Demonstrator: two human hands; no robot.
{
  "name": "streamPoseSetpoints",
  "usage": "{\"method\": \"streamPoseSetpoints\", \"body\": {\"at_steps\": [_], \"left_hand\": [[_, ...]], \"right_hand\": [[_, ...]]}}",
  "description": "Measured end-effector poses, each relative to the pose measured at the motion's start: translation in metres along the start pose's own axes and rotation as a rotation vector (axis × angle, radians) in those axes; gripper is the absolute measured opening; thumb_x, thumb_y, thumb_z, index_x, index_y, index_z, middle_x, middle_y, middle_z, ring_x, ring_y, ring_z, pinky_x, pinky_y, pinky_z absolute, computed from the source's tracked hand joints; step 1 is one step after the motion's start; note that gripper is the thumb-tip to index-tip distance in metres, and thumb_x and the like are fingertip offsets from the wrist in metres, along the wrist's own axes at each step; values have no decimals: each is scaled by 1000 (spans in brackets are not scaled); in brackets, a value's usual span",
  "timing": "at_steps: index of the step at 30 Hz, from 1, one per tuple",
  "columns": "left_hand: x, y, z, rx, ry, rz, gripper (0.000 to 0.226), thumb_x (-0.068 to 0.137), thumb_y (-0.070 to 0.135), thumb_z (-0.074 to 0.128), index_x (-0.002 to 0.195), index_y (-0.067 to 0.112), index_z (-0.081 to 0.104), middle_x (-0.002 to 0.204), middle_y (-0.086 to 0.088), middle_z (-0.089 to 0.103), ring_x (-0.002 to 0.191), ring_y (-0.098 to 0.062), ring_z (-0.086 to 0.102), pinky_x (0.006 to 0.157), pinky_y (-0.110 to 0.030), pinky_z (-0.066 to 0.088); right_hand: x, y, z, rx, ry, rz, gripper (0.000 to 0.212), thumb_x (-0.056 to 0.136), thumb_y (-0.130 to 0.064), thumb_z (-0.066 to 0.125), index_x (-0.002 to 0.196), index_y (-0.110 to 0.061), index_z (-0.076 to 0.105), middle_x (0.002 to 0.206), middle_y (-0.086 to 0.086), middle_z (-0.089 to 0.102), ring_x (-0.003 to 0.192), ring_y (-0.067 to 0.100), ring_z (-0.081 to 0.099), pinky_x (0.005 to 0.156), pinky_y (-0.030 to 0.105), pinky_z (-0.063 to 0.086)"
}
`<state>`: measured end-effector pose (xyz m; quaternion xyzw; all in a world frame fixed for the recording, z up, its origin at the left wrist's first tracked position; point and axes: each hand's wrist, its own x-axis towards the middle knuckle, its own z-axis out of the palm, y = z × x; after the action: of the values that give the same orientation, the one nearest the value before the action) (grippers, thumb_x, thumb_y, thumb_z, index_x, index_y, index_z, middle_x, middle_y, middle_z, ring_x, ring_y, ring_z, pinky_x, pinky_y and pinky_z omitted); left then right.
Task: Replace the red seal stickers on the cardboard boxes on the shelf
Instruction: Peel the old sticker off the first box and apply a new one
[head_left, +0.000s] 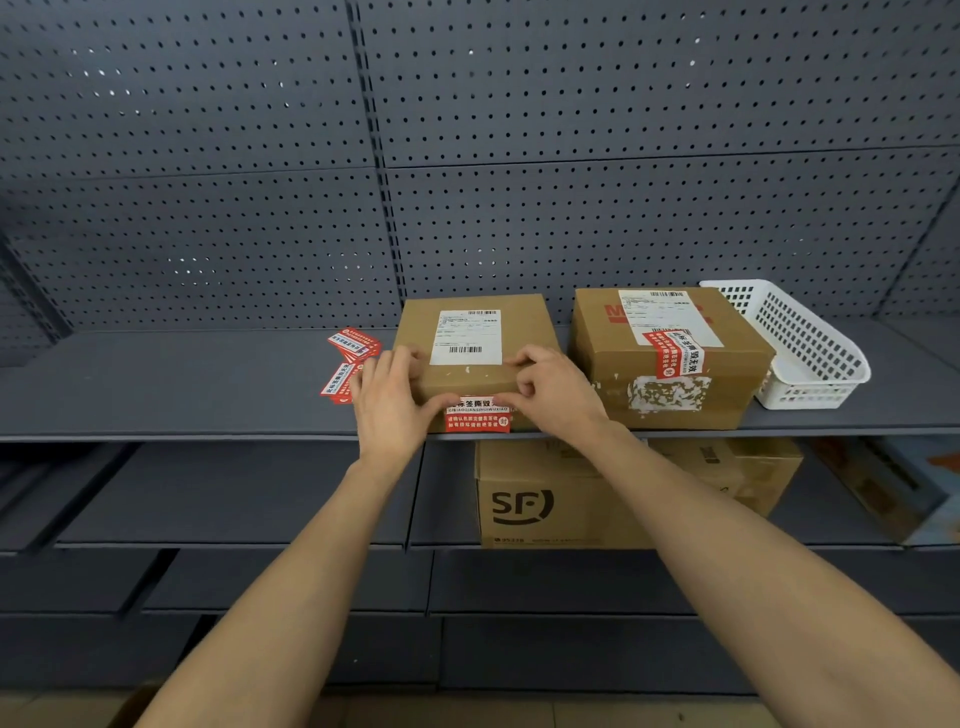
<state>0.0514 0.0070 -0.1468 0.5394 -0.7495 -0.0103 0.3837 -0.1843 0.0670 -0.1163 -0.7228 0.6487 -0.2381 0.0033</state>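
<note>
Two cardboard boxes stand on the grey shelf (182, 384). The left box (467, 327) carries a white shipping label on top and a red seal sticker (477, 415) on its front face. My left hand (392, 405) rests on the box's front left corner, thumb on the sticker's top left edge. My right hand (553, 389) has its thumb and fingers pinched at the sticker's top right corner. The right box (670, 358) has a red seal sticker (672, 353) folded over its front top edge, with torn white residue below. Several loose red stickers (348, 364) lie left of the left box.
A white plastic basket (810, 343) sits at the right end of the shelf, beside the right box. A perforated grey back panel rises behind. On the lower shelf stand a brown box marked SF (545, 504) and other cartons to the right.
</note>
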Motion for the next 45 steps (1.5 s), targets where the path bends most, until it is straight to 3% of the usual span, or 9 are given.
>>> {"method": "streamPoseSetpoints", "body": {"at_steps": [11,15,17,20,28,32,38,45], "left_hand": [[2,-5,-5,-3,-1,49,72,74,71,85,128,32,57,111,11,64,115,-20,53,104,-44,40],[-10,0,-2,79,0,55,94,64,93,73,130,29,53,123,8,57,120,-21,49,112,-46,37],[-12,7,1,151,17,30,104,60,101,66,130,26,52,126,5,55,121,-23,49,116,-49,35],[-14,14,6,220,34,41,104,62,94,72,133,22,50,126,-1,53,119,-28,50,116,-51,35],[-18,7,5,351,13,104,113,59,89,79,143,19,50,123,-5,52,117,-30,50,115,-53,36],[-19,5,5,396,11,132,112,62,84,80,146,18,46,124,-7,51,118,-31,49,116,-54,37],[-19,0,5,394,7,141,110,65,83,81,147,16,48,122,-8,51,116,-31,49,109,-49,42],[-16,-16,3,375,-14,185,104,68,75,86,147,18,47,122,-7,52,116,-30,48,111,-52,43]], "right_hand": [[-1,11,4,106,28,-27,49,91,-41,82,58,-20,52,139,-10,64,131,11,56,107,42,54],[-7,5,8,56,36,-29,51,88,-54,80,53,-27,56,142,-9,62,131,12,55,111,41,49],[-6,-3,15,-8,84,-13,49,86,-63,78,59,-23,68,138,-5,63,127,15,56,112,42,46],[-7,-9,25,-79,127,-5,48,87,-60,79,75,-13,80,137,0,61,126,22,55,111,46,47],[-19,5,40,-207,138,-97,42,82,-54,85,101,-16,83,154,5,52,148,32,37,122,53,38],[-21,11,44,-228,168,-149,35,83,-41,88,103,-14,81,158,9,50,151,35,37,124,55,35],[-21,14,43,-208,170,-174,29,84,-37,88,99,-14,79,160,11,49,154,34,36,124,54,36],[-21,25,39,-142,145,-247,25,87,-33,86,93,-14,73,162,10,48,154,32,37,125,53,37]]}}
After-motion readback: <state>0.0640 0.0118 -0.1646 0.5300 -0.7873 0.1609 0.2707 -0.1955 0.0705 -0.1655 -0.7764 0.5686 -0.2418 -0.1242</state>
